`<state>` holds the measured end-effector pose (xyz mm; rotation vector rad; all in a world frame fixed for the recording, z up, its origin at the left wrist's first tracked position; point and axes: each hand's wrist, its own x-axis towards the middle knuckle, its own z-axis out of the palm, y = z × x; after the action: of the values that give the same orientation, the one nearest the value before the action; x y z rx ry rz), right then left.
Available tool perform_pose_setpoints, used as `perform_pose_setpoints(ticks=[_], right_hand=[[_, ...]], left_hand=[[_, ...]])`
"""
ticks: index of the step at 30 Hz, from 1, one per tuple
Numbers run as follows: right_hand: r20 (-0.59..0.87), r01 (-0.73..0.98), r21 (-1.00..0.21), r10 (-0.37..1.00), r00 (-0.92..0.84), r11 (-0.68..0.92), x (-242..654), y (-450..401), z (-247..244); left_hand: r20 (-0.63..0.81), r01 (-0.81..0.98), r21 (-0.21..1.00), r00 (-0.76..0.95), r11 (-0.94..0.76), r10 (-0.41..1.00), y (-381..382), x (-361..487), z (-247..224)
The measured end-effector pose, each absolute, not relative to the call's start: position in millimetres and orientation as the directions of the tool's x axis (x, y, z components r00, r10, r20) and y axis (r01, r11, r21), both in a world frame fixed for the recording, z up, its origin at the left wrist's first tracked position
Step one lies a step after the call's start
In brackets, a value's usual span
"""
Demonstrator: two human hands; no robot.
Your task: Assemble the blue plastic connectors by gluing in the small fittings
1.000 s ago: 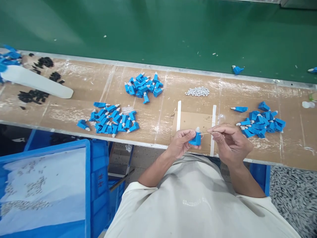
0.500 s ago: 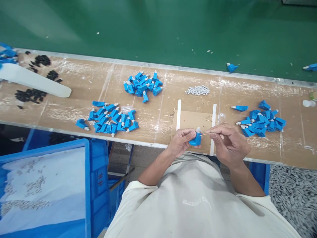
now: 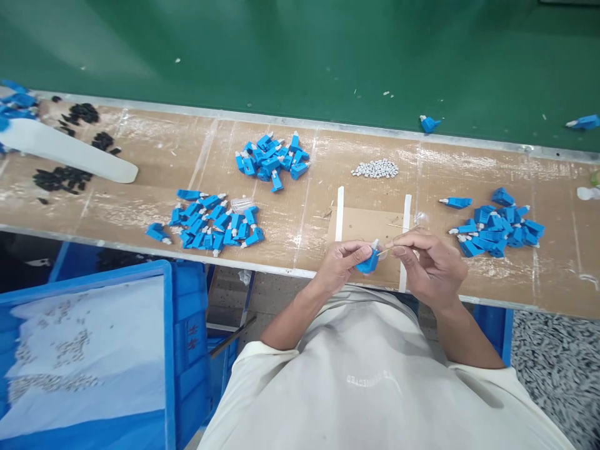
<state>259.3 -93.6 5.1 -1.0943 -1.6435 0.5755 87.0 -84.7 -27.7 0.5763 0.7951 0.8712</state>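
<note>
left grip (image 3: pixel 341 265) pinches a boxy blue plastic piece (image 3: pixel 367 263); beside it, right grip (image 3: pixel 431 267) pinches a slim tan stick (image 3: pixel 385 252), which might slip if skewed.

Your blue part (image 3: pixel 367 263), white nub up, sits tilted in your left hand (image 3: pixel 344 265). Thin tan stick (image 3: pixel 384 252), right hand (image 3: pixel 429 265), slants to its side; tip contact unclear.

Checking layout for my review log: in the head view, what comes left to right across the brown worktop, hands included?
Long white piece, near blue pile, far blue pile, left hand, held blue part, thin stick, right hand, right-side blue pile.
</note>
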Motion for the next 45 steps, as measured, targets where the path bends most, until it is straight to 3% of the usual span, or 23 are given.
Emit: perform_pose_setpoints(ticks=[4, 8, 14, 18, 27, 31, 35, 40, 45], right_hand=[[0.319, 0.188, -0.937, 0.938, 0.132, 0.293, 261.8, -90.9, 6.7], [0.191, 0.079, -0.981, 0.955, 0.228, 0.178, 271.2, -88.7, 4.8], [0.165, 0.057, -0.986, 0.925, 0.342, 0.154, 282.3, -91.7, -6.7], [0.178, 0.205, -0.971, 0.95, 0.257, 0.126, 281.5, -96.7, -12.1], [0.271, 0.612, -0.737, 0.955, -0.119, 0.286, 276.3, -96.5, -25.2], [0.339, 0.699, -0.661, 0.94, -0.048, 0.274, 292.3, -78.6, -18.6], [0.347, 0.779, -0.585, 0.938, -0.011, 0.225, 317.1, -8.2, -10.6], [0.205, 0.914, -0.4, 0.979, 0.014, 0.07, 312.1, 130.3, -14.3], [-0.045, 0.955, -0.257, 0.989, 0.138, -0.145, 285.7, 208.5, -27.7]], left_hand=[[-0.387, -0.449, 0.715, 0.383, 0.536, 0.838, -82.7, 83.8, -26.9], [-0.36, -0.455, 0.731, 0.376, 0.509, 0.854, -78.4, 80.6, -29.1], [-0.284, -0.395, 0.841, 0.261, 0.37, 0.923, -69.5, 79.4, -36.5], [-0.282, -0.416, 0.842, 0.204, 0.344, 0.937, -66.7, 78.5, -41.5], [-0.38, -0.527, 0.725, 0.229, 0.443, 0.896, -68.6, 72.8, -52.9], [-0.394, -0.547, 0.698, 0.244, 0.461, 0.886, -72.2, 71.8, -56.0], [-0.418, -0.586, 0.646, 0.264, 0.489, 0.869, -73.0, 73.0, -54.2], [-0.466, -0.63, 0.565, 0.29, 0.533, 0.836, -68.2, 74.7, -51.6], [-0.548, -0.621, 0.511, 0.298, 0.595, 0.782, -69.1, 73.6, -50.8]])
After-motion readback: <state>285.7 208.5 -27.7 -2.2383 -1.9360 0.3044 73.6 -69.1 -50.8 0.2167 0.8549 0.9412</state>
